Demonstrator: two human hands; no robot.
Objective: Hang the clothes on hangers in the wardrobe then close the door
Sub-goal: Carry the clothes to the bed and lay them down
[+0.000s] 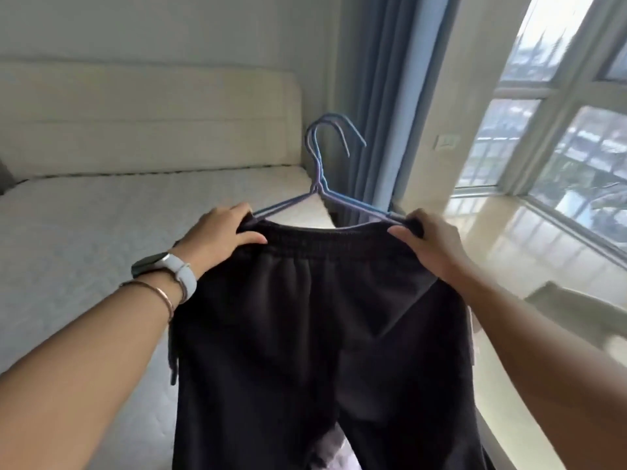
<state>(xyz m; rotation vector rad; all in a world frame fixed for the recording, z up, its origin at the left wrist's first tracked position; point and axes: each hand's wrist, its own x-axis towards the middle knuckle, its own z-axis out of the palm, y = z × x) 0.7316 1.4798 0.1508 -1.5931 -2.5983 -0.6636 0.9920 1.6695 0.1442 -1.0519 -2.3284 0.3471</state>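
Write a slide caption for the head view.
Left hand and right hand grip the waistband ends of dark trousers on blue wire hangers, held over a bed by a window.

A bare white mattress (101, 232) meets a cream headboard (146, 120) (padded); right of the headboard hang blue curtains (383, 96), then a bright window (559, 113).

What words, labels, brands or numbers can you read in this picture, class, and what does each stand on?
No text can be read anywhere.
The black trousers show no label or print.
The watch face is dark, nothing legible.
The wall switch plate is too small and blurred to tell.
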